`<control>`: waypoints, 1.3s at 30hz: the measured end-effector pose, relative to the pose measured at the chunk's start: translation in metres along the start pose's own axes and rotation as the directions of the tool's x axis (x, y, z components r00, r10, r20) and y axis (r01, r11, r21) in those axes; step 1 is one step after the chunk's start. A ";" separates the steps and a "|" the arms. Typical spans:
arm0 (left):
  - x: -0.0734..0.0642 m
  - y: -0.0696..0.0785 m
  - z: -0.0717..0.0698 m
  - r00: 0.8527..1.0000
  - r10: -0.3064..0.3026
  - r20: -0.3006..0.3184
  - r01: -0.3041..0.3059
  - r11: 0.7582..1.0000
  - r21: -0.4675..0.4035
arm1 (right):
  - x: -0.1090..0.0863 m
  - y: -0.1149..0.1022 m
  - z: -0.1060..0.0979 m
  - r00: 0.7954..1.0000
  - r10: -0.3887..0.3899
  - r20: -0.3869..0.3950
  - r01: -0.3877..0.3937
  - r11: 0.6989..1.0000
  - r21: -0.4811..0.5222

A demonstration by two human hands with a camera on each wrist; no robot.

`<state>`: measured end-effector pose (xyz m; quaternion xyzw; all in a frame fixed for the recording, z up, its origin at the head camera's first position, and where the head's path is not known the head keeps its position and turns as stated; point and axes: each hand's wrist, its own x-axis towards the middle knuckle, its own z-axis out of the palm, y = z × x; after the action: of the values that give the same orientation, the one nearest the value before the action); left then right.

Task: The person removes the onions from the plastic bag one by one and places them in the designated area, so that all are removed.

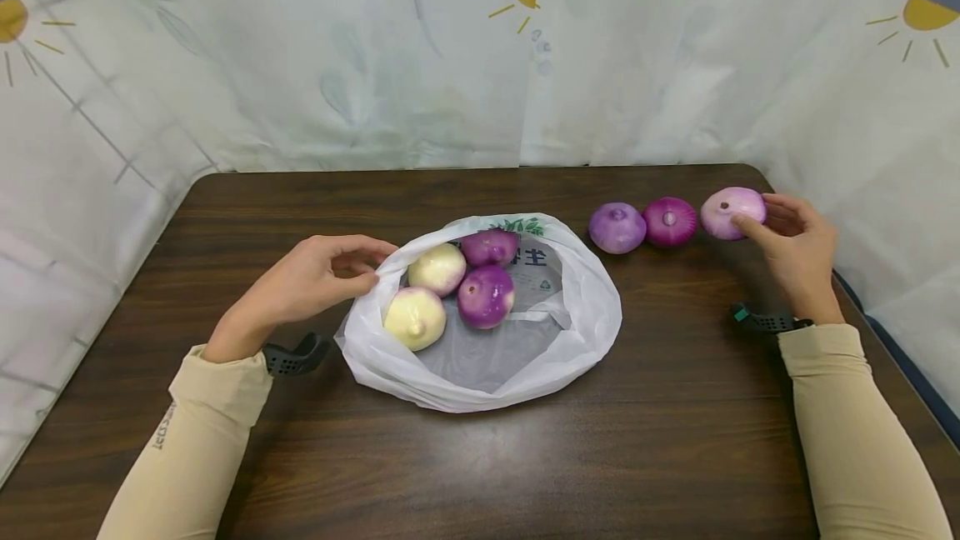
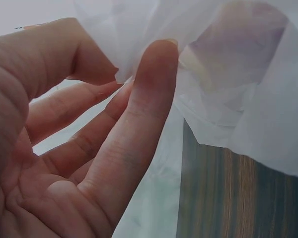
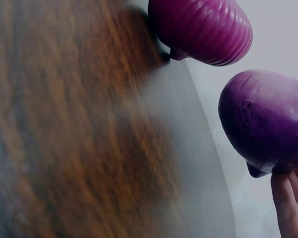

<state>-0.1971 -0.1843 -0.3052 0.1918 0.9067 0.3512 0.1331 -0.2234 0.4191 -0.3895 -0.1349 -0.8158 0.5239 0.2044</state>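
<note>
My left hand pinches the left rim of a white plastic bag between thumb and fingers; the left wrist view shows the thin plastic at the fingertips. The bag lies wide open on the table, holding two pale onions and two purple onions toward its left side. At the back right, my right hand grips a light purple onion, thumb in front and fingers behind. In the right wrist view this onion appears darker, with the fingers partly cut off by the frame.
A magenta onion sits just left of the held one, and a violet onion is beside it. The dark wooden table has a white patterned sheet hanging behind it. Black bands are on both wrists.
</note>
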 end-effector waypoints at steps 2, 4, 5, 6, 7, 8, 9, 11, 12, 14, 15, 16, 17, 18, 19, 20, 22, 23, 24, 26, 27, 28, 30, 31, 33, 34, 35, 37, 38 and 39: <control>0.000 0.000 0.000 1.000 0.001 -0.001 -0.001 1.000 -0.002 | -0.001 0.000 -0.001 1.000 -0.007 0.015 0.007 1.000 -0.011; -0.001 0.001 0.000 1.000 0.005 0.000 -0.005 1.000 -0.007 | -0.002 0.000 -0.001 0.999 -0.016 0.033 0.017 0.999 -0.028; -0.001 0.001 0.000 1.000 0.006 -0.001 -0.006 1.000 -0.009 | -0.003 0.000 -0.001 0.999 -0.021 0.044 0.023 0.999 -0.032; -0.001 0.001 0.000 1.000 0.008 -0.001 -0.008 1.000 -0.011 | -0.003 0.000 -0.001 0.998 -0.024 0.056 0.026 0.999 -0.034; -0.001 0.001 0.000 1.000 0.009 -0.001 -0.009 1.000 -0.012 | -0.004 0.000 -0.001 0.997 -0.029 0.066 0.032 0.999 -0.037; -0.001 0.001 0.000 1.000 0.011 -0.002 -0.011 1.000 -0.012 | -0.004 0.000 -0.001 0.997 -0.033 0.074 0.036 0.999 -0.038; -0.001 0.001 0.000 1.000 0.012 -0.003 -0.012 1.000 -0.012 | -0.004 0.001 -0.001 0.996 -0.035 0.083 0.038 0.999 -0.039; -0.001 0.001 0.000 1.000 0.011 -0.004 -0.012 1.000 -0.011 | -0.005 0.002 -0.001 0.995 -0.036 0.095 0.041 0.998 -0.043; -0.001 0.000 0.000 1.000 0.012 -0.005 -0.012 1.000 -0.010 | -0.005 0.002 -0.001 0.995 -0.035 0.098 0.040 0.998 -0.047; -0.001 0.000 0.000 1.000 0.012 -0.005 -0.012 1.000 -0.007 | -0.005 0.004 -0.001 0.994 -0.035 0.103 0.041 0.998 -0.056; -0.001 0.000 0.000 1.000 0.010 -0.004 -0.010 1.000 -0.006 | -0.004 0.004 -0.001 0.994 -0.035 0.105 0.041 0.997 -0.059; -0.001 0.000 0.000 1.000 0.010 -0.004 -0.010 1.000 -0.005 | -0.004 0.005 -0.001 0.994 -0.036 0.106 0.042 0.997 -0.061; -0.001 0.000 0.000 1.000 0.009 -0.004 -0.009 1.000 -0.005 | -0.004 0.006 -0.001 0.993 -0.036 0.109 0.043 0.997 -0.063; -0.001 0.000 0.000 1.000 0.009 -0.003 -0.009 1.000 -0.005 | -0.004 0.006 -0.001 0.993 -0.037 0.111 0.044 0.997 -0.063; -0.001 -0.001 0.000 1.000 0.008 -0.002 -0.008 1.000 -0.006 | -0.003 0.007 -0.001 0.993 -0.039 0.113 0.046 0.997 -0.061; -0.001 -0.001 0.001 1.000 0.007 -0.002 -0.007 1.000 -0.006 | -0.003 0.007 -0.001 0.992 -0.041 0.117 0.048 0.997 -0.058; -0.001 0.000 0.001 1.000 0.004 -0.001 -0.004 1.000 -0.008 | -0.003 0.007 -0.001 0.991 -0.047 0.127 0.054 0.997 -0.054; -0.001 0.000 0.001 1.000 0.003 -0.001 -0.003 1.000 -0.009 | -0.003 0.007 -0.001 0.990 -0.051 0.135 0.058 0.997 -0.052; -0.001 0.000 0.001 1.000 0.003 -0.001 -0.003 1.000 -0.009 | -0.003 0.007 -0.002 0.988 -0.055 0.142 0.063 0.997 -0.050; -0.001 0.000 0.001 1.000 0.003 -0.001 -0.003 1.000 -0.010 | -0.003 0.007 -0.002 0.985 -0.062 0.158 0.070 0.996 -0.049; -0.001 0.000 0.001 1.000 0.004 -0.001 -0.004 1.000 -0.010 | -0.003 0.007 -0.002 0.984 -0.064 0.165 0.073 0.996 -0.051; -0.001 0.000 0.001 1.000 0.005 0.000 -0.005 1.000 -0.011 | -0.003 0.007 -0.002 0.983 -0.063 0.171 0.074 0.996 -0.054; -0.001 0.000 0.001 1.000 0.006 -0.001 -0.006 1.000 -0.014 | -0.003 0.008 -0.003 0.982 -0.060 0.179 0.072 0.995 -0.064; -0.001 0.000 0.001 1.000 0.006 0.000 -0.006 1.000 -0.015 | -0.003 0.008 -0.004 0.982 -0.055 0.182 0.069 0.995 -0.071; -0.001 0.001 0.001 1.000 0.006 -0.001 -0.006 1.000 -0.017 | -0.003 0.008 -0.005 0.981 -0.046 0.186 0.062 0.994 -0.084; -0.001 0.001 0.000 1.000 0.006 -0.001 -0.006 1.000 -0.018 | -0.003 0.008 -0.005 0.981 -0.042 0.188 0.059 0.994 -0.089; -0.001 0.001 0.000 1.000 0.008 -0.001 -0.008 1.000 -0.018 | -0.003 0.008 -0.006 0.981 -0.039 0.189 0.057 0.994 -0.090; -0.001 0.001 0.000 1.000 0.011 -0.001 -0.011 1.000 -0.016 | -0.003 0.009 -0.006 0.982 -0.040 0.187 0.058 0.994 -0.089; -0.001 0.001 0.001 1.000 0.012 0.000 -0.012 1.000 -0.015 | -0.003 0.009 -0.007 0.982 -0.041 0.187 0.058 0.995 -0.087; -0.001 0.001 0.001 1.000 0.013 0.001 -0.013 1.000 -0.014 | -0.003 0.009 -0.007 0.982 -0.042 0.185 0.059 0.995 -0.085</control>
<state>-0.1958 -0.1839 -0.3053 0.1971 0.9029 0.3582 0.1325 -0.2171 0.4270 -0.3957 -0.0744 -0.8571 0.4915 0.1353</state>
